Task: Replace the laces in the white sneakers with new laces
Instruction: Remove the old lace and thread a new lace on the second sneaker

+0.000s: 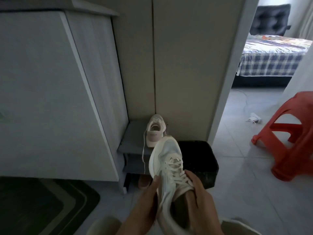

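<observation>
Both hands hold a white sneaker (166, 156) up near the camera, toe pointing away: the left hand (148, 199) grips the sole side with its thumb pressed on the shoe's flank, while the right hand (199, 195) curls over the collar and tongue, fingers lying on the lowest rows of the cream laces (176, 167), which are threaded through the eyelets. Beyond the toe, a second sneaker (155, 131) stands heel-near on the top shelf of a low grey shoe rack (130, 141) against the far wall, one loose lace (144, 155) hanging over the shelf's front edge. A pinkish slipper (144, 181) sits on the floor under the rack. A tall white cabinet (50, 82) fills the left of the scene, with a dark striped mat (42, 206) on the tiles in front of it. A dark box-like stool (201, 158) stands just right of the rack, partly behind the held shoe. Farther right, a red plastic stool (291, 133) stands on the pale tiled floor, and a small white item (254, 118), too blurred to identify, lies near it. Through the doorway at far right, a bed (274, 56) with a checked cover is visible.
</observation>
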Demonstrator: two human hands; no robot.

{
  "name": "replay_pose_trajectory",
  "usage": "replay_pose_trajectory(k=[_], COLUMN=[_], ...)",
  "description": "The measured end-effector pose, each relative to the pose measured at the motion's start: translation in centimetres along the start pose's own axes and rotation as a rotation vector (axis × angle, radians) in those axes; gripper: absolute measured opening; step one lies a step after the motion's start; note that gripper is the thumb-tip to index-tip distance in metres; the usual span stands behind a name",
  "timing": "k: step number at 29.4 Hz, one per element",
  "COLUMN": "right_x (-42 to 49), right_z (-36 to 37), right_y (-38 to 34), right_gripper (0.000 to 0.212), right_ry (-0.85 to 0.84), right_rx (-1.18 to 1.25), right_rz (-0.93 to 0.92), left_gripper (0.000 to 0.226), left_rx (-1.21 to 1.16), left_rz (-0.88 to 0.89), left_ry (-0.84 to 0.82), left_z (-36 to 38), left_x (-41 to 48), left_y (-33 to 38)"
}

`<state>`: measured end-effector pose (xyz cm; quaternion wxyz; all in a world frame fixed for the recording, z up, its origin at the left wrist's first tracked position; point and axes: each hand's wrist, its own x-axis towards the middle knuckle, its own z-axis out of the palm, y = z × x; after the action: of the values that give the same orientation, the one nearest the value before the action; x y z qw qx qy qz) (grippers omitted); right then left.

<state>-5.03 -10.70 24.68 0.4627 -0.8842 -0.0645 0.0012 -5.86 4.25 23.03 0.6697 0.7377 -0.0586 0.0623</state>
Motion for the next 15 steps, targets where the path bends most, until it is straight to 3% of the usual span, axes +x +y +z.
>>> replay_pose_trajectory(k=[1,4,7,10,13,15], right_x=[0.9,2.9,5.6,8.4,10.3,11.5], right_z=[-0.3,0.2,0.6,0.3,0.5,0.9], right_y=[-0.3,-1.1,-1.2,-2.5,-3.9,-3.6], right_gripper=[0.043,0.073,0.08,0.07,0.067,0.067], right_ry=[0.02,-0.036,0.153,0.173,0.186,0.161], right_rx=[0.103,0.003,-0.233,-0.235,-0.214,-0.237], right_rz=[-0.06,-0.179,-0.396,-0.449,-0.524,-0.574], left_gripper=[0.051,0.072,0.069,0.057,0.069,0.073], left_rx=[-0.224,-0.396,-0.475,-0.659,-0.576,-0.657], left_rz=[-0.213,-0.577,-0.526,-0.518,-0.45,-0.386], left_ry=[-0.038,-0.027,0.028,-0.031,-0.074,-0.119], left_z=[-0.7,-1.6,-1.9,-2.4,-2.9,-3.7], left_x=[0.7,4.7,6.6,8.8,10.4,11.2], left_y=[-0.8,-2.8,-2.8,-1.4,-0.8,-1.6])
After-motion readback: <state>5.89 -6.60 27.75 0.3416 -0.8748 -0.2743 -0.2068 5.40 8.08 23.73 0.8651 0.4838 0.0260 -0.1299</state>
